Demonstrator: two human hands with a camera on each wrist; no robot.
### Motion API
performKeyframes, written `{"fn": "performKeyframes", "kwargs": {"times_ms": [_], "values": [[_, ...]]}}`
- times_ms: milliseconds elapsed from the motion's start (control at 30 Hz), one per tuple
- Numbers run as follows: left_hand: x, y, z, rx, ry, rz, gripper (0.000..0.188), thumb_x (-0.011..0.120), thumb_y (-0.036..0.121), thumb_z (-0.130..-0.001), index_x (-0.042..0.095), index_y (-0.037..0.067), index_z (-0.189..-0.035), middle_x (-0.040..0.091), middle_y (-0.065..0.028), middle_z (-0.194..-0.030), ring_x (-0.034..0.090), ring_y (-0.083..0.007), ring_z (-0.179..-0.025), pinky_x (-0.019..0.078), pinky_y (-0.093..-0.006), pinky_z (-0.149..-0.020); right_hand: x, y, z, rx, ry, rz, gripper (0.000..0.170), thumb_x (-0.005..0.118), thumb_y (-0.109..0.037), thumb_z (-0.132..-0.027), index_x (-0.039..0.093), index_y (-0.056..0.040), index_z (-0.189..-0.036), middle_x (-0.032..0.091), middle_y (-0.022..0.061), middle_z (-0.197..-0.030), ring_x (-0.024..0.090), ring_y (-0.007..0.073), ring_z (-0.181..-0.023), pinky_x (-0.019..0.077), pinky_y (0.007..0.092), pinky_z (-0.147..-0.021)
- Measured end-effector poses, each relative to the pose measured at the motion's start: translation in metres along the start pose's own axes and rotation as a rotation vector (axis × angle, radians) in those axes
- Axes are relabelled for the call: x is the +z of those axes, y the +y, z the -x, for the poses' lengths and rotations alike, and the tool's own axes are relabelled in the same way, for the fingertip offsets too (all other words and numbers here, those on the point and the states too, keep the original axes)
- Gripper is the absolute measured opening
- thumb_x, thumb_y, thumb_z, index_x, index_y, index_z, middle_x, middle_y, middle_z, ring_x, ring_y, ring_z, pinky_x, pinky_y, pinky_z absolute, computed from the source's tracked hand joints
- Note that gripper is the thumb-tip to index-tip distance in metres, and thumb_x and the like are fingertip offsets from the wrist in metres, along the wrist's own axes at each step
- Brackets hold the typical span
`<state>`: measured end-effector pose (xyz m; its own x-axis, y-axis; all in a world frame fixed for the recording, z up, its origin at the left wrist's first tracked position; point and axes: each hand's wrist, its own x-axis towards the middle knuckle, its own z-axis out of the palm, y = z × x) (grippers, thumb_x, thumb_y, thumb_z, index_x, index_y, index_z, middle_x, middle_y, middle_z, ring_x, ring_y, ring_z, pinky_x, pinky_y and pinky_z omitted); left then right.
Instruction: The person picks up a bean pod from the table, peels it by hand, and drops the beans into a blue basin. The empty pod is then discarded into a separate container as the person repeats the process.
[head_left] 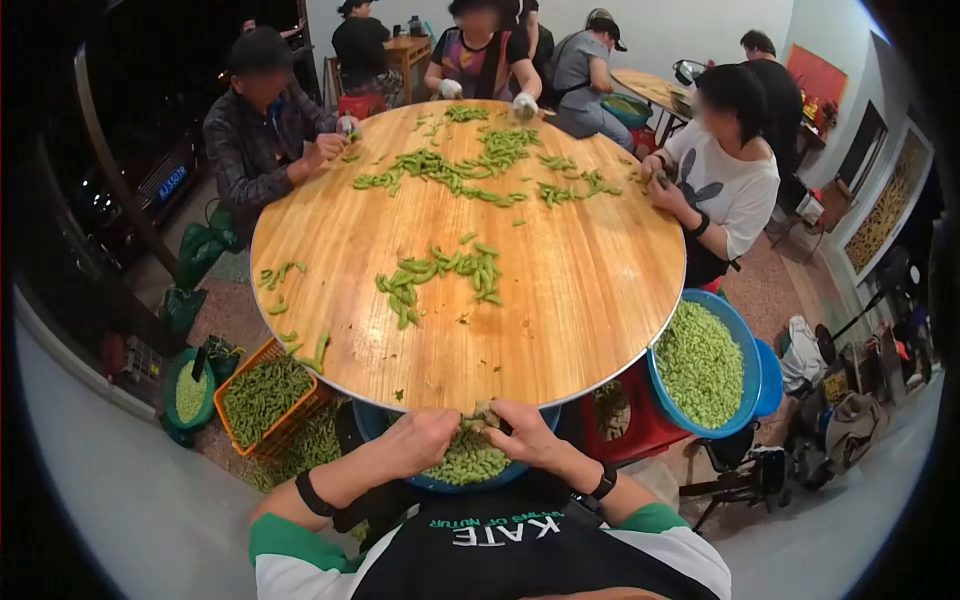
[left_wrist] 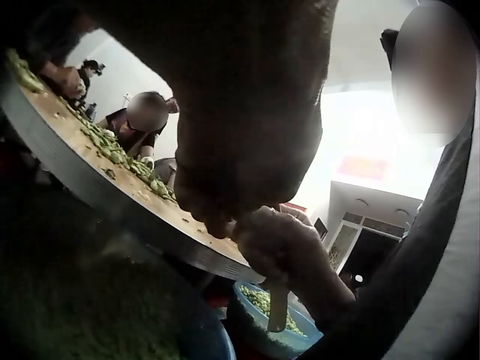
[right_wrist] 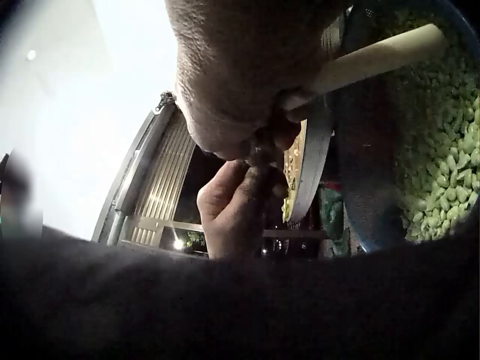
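Both hands meet at the near edge of the round wooden table, over a blue basin of shelled green beans. The left hand has curled fingers, their tips against the right hand's. Between the fingertips shows a small pale-green piece, mostly hidden; I cannot tell whether it is a whole pod. The right hand grips a pale stick-like handle, which sticks out past the palm in the right wrist view; its other end is covered by the fingers. Green bean pods lie ahead on the tabletop.
More pods are spread across the far side, where several people sit round the table. To the right, a large blue basin of shelled beans stands by a red stool. An orange crate of pods stands at left.
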<state>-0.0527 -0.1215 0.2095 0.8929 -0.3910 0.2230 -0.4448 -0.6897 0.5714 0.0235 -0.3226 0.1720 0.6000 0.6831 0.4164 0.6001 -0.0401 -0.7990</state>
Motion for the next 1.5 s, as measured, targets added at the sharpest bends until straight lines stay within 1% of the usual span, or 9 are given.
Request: {"fn": "performKeyframes", "kwargs": {"times_ms": [100, 167, 333, 400, 533, 600, 700, 900, 1500], "values": [[-0.002, -0.001, -0.001, 0.014, -0.023, -0.029, 0.011, 0.055, -0.001, -0.074, 0.048, 0.0, -0.083, 0.053, -0.0194, -0.074, 0.056, -0.0395, -0.074, 0.0462, -0.0452, -0.065, -0.001, -0.002, -0.005, -0.074, -0.008, 0.052, 0.018, 0.064, -0.009, -0.078, 0.049, -0.0003, -0.075, 0.044, 0.0141, -0.062, 0.046, 0.0265, -0.052, 0.037, 0.0357, -0.049], [-0.004, 0.0, -0.004, 0.091, 0.01, -0.184, 0.013, 0.056, 0.001, -0.072, 0.049, 0.001, -0.083, 0.053, -0.0162, -0.074, 0.057, -0.0354, -0.072, 0.0462, -0.0428, -0.064, -0.004, -0.001, -0.005, 0.075, -0.07, -0.021, 0.016, 0.06, -0.013, -0.077, 0.052, 0.0002, -0.077, 0.049, 0.0195, -0.063, 0.051, 0.0349, -0.056, 0.0409, 0.0395, -0.052], [-0.005, 0.003, -0.008, 0.179, 0.094, -0.405, 0.015, 0.056, 0.003, -0.066, 0.049, 0.003, -0.079, 0.051, -0.012, -0.073, 0.055, -0.0298, -0.068, 0.0449, -0.0383, -0.063, 0.0, -0.002, -0.007, 0.237, -0.077, -0.182, 0.018, 0.057, -0.016, -0.081, 0.054, 0.0011, -0.079, 0.055, 0.015, -0.062, 0.054, 0.023, -0.052, 0.0424, 0.0347, -0.051], [-0.003, 0.002, -0.009, 0.208, 0.135, -0.453, 0.015, 0.056, 0.004, -0.064, 0.05, 0.003, -0.078, 0.05, -0.0112, -0.072, 0.055, -0.0286, -0.067, 0.0444, -0.0373, -0.063, 0.002, -0.015, -0.012, 0.494, -0.016, -0.451, 0.019, 0.053, -0.017, -0.086, 0.057, 0.0003, -0.079, 0.06, 0.0072, -0.063, 0.054, 0.0136, -0.053, 0.0424, 0.0282, -0.048], [0.005, 0.002, -0.01, 0.227, 0.246, -0.482, 0.015, 0.056, 0.003, -0.061, 0.048, 0.004, -0.074, 0.046, -0.0119, -0.069, 0.052, -0.0287, -0.063, 0.0425, -0.0377, -0.059, 0.003, -0.013, -0.016, 0.577, 0.006, -0.63, 0.019, 0.05, -0.017, -0.088, 0.058, -0.0018, -0.079, 0.062, 0.0031, -0.067, 0.052, 0.0098, -0.052, 0.0399, 0.0235, -0.045], [0.005, 0.003, -0.012, 0.243, 0.305, -0.482, 0.016, 0.056, 0.002, -0.059, 0.047, 0.004, -0.072, 0.045, -0.0125, -0.068, 0.05, -0.0292, -0.061, 0.0415, -0.0383, -0.057, 0.001, -0.016, -0.02, 0.781, 0.034, -0.894, 0.014, 0.052, -0.016, -0.087, 0.057, -0.0034, -0.083, 0.062, 0.0058, -0.071, 0.051, 0.0095, -0.051, 0.037, 0.0231, -0.042], [0.004, 0.004, -0.009, 0.242, 0.351, -0.51, 0.016, 0.058, 0.004, -0.059, 0.046, 0.004, -0.07, 0.045, -0.012, -0.067, 0.05, -0.029, -0.06, 0.0416, -0.0378, -0.057, 0.009, -0.015, -0.019, 0.818, 0.086, -1.046, 0.013, 0.052, -0.017, -0.087, 0.056, -0.0041, -0.088, 0.061, 0.0061, -0.074, 0.05, 0.0086, -0.051, 0.0348, 0.0221, -0.04], [0.008, -0.005, -0.003, 0.204, 0.286, -0.545, 0.015, 0.061, 0.011, -0.065, 0.048, 0.005, -0.071, 0.046, -0.0104, -0.066, 0.052, -0.0259, -0.061, 0.0411, -0.0356, -0.057, 0.016, -0.018, -0.018, 0.79, 0.058, -0.958, 0.015, 0.055, -0.018, -0.089, 0.056, -0.0027, -0.088, 0.058, 0.0051, -0.072, 0.048, 0.0094, -0.05, 0.0344, 0.0225, -0.041], [0.01, -0.001, -0.006, 0.19, 0.37, -0.208, 0.014, 0.06, 0.005, -0.069, 0.046, 0.004, -0.071, 0.045, -0.0117, -0.064, 0.051, -0.0296, -0.057, 0.0425, -0.0389, -0.052, 0.005, -0.011, -0.011, 0.648, -0.052, -0.979, 0.015, 0.062, -0.016, -0.089, 0.058, -0.0015, -0.089, 0.057, 0.0023, -0.067, 0.048, 0.0075, -0.05, 0.0333, 0.0214, -0.041]]}}
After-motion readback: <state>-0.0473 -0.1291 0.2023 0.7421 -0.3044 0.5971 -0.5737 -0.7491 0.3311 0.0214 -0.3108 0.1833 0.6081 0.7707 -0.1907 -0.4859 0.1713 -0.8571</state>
